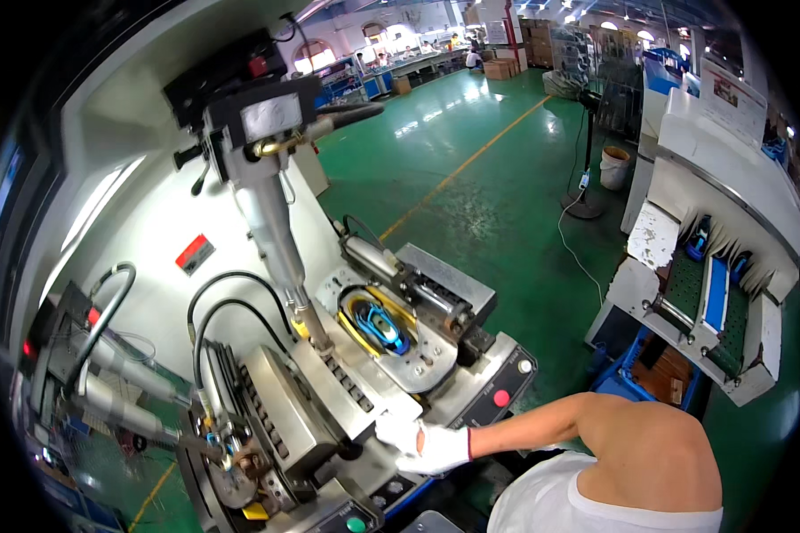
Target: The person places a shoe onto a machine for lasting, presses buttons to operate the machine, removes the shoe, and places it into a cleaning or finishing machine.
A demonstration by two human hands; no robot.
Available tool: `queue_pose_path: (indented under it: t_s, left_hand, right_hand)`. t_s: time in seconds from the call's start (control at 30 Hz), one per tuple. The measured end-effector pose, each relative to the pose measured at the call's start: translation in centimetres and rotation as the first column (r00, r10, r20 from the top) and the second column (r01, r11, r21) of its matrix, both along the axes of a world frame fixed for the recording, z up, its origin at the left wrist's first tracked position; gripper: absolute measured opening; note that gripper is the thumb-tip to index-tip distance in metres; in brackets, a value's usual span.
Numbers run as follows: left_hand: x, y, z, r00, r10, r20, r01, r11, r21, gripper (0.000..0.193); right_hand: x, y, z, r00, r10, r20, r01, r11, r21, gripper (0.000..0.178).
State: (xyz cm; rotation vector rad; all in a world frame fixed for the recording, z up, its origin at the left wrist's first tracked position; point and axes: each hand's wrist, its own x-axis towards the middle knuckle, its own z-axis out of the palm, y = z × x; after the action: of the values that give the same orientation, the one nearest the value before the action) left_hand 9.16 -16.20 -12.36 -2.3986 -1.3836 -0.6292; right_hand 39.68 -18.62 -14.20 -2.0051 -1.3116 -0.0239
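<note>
My right hand (437, 449), in a white glove, reaches in from the lower right to the front of a metal press. It is nearest the steel block at the press's front edge. A small patch of skin shows between the white parts; its fingers are blurred, so whether it grips anything I cannot make out. My left hand is not in view. Beyond the right hand, a blue and black shoe (380, 325) lies in a yellow-edged holder (403, 305) on the press bed. A thick metal rod (278, 233) comes down beside it.
A control panel with a red button (501, 398) borders the press, and a green button (356, 525) sits lower. Black hoses (231, 277) arch at left. On the right, a conveyor (731, 348) carries blue shoes past bristles; a blue crate (629, 380) stands below.
</note>
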Motion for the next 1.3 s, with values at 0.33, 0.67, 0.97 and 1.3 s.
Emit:
queue_pose_path:
  t_s: [0.33,0.67,0.97,1.3]
  left_hand:
    - [-17.6,-0.6,-9.6,0.829,0.228,0.511,0.023,0.899,-0.437,0.062]
    - [-18.5,0.4,-13.3,0.853,0.325,0.408,-0.045,0.825,-0.563,0.038]
    - [-14.5,1.2,-11.7,0.776,0.359,0.518,0.48,0.196,-0.855,0.021]
    - [6.8,-19.1,4.0,0.605,-0.635,0.481,0.501,-0.166,-0.849,0.033]
  right_hand:
    - [-16.1,0.6,-5.9,0.983,0.184,-0.001,-0.164,0.877,-0.452,0.082]
    - [-36.4,5.6,-14.3,0.717,-0.127,-0.686,-0.342,0.793,-0.504,0.079]
    - [-25.1,-7.2,-7.5,0.573,-0.414,-0.707,0.061,0.882,-0.467,0.086]
    - [-24.9,-42.0,2.7,-0.076,-0.61,-0.789,0.952,0.192,-0.24,0.093]
